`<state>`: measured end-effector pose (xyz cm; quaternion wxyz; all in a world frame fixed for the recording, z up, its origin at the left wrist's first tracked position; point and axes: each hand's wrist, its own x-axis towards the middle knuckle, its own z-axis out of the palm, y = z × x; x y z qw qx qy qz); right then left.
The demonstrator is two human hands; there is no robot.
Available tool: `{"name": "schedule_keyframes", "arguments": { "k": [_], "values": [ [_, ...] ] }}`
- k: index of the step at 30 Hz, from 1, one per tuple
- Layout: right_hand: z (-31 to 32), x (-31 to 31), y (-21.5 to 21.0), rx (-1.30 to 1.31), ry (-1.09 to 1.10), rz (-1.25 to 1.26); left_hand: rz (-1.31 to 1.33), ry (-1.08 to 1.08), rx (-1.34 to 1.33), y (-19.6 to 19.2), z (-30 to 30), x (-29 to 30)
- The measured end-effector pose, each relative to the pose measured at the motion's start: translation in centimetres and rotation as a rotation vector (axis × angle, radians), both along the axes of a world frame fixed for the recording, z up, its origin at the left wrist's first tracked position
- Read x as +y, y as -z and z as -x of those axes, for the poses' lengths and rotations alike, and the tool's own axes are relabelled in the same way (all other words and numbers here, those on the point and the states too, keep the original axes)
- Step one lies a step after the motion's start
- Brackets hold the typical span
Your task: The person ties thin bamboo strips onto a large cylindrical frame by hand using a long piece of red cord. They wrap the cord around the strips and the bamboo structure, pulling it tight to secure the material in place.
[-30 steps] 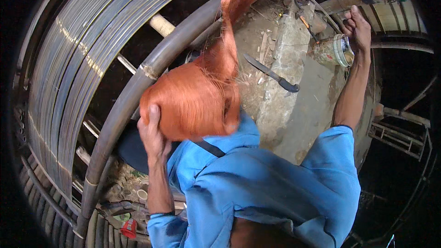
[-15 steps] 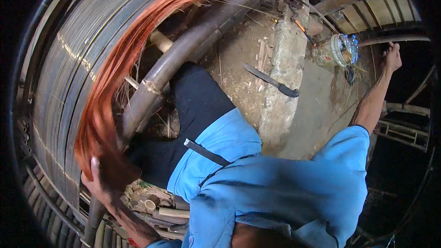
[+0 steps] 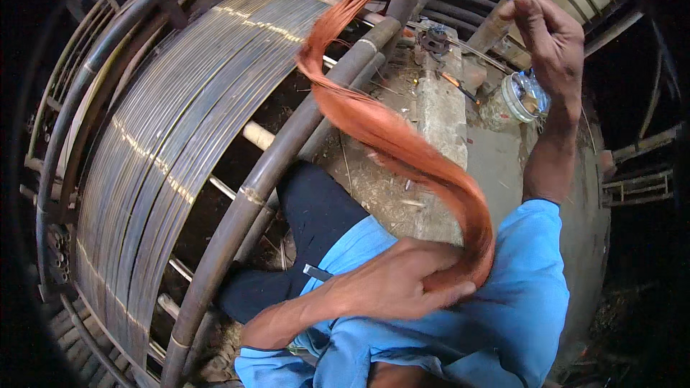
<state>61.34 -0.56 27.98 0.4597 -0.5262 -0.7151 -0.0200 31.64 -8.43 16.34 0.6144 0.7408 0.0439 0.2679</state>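
Note:
My left hand is closed around the near end of a long orange-brown bundle of fibres, close to the chest. From there the bundle bends up and away to the left. It passes over a thick dark bamboo pole, and its far end lies by the pole's cut top. My right hand is raised at the upper right, apart from the bundle. Its fingers are curled in and pressed together; whether something thin is between them I cannot make out.
A slatted bamboo bench stands at the left. On the floor are a concrete ledge, an orange-handled tool and a pale bucket with plastic bottles in it. A bamboo rack stands far right.
My left hand has swung from the lower left to the chest, bringing the bundle's near end across the pole. My right hand has come up and inward. The knife on the ledge is now out of sight.

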Motion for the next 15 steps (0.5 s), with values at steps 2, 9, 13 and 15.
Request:
{"name": "schedule_keyframes", "arguments": {
  "k": [2, 9, 13, 15],
  "values": [
    [1.0, 0.3, -0.4, -0.069, 0.087, 0.087, -0.164, -0.016, 0.085, 2.5, -0.4, -0.1],
    [12.9, -0.1, 5.1, -0.23, -0.681, 0.297, -0.265, -0.848, 0.069, -0.7, 6.8, 5.3],
    [18.5, -0.6, 8.6, -0.17, -0.757, 0.246, 0.403, -0.574, -0.04, -1.2, 9.0, 3.8],
    [19.0, -0.1, 9.4, -0.118, -0.76, 0.205, 0.589, -0.666, 0.104, -1.0, 10.5, 3.0]
  ]
}}
